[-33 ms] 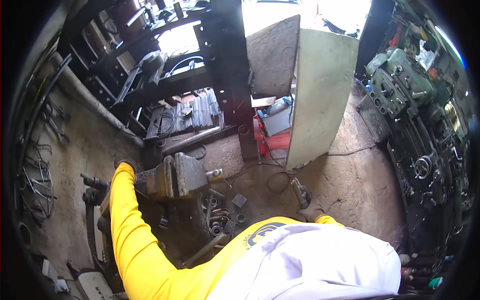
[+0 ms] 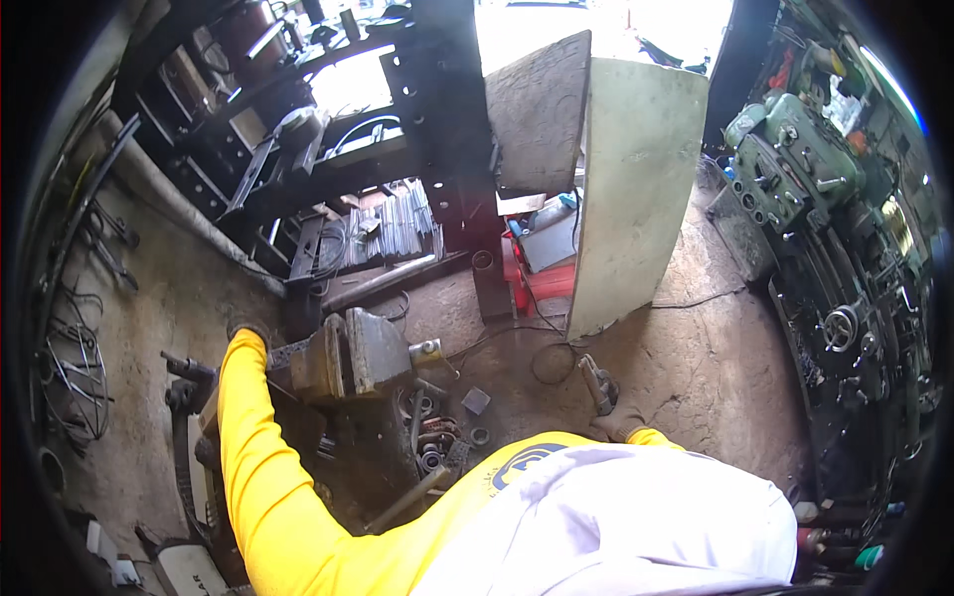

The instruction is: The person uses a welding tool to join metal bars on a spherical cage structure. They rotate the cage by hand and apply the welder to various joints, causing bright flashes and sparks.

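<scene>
My left arm in a yellow sleeve reaches forward, and my left hand [image 2: 248,325] is a dark shape beside the left end of a heavy bench vise [image 2: 373,353]. Its fingers cannot be made out. The vise has thick, worn grey jaws, with a narrow dark gap between them. On the other side, my right hand [image 2: 620,425] shows just past the yellow cuff, closed at the lower end of a grey metal tool [image 2: 598,385]. That tool points up and away from me; its exact kind is unclear.
Metal rings and scrap parts [image 2: 432,437] lie right of the vise, near a small square plate [image 2: 476,400]. Ahead stand a dark steel rack [image 2: 447,129] and a leaning pale panel [image 2: 641,189]. A green machine with a handwheel [image 2: 840,330] lines the right. A cable crosses the floor.
</scene>
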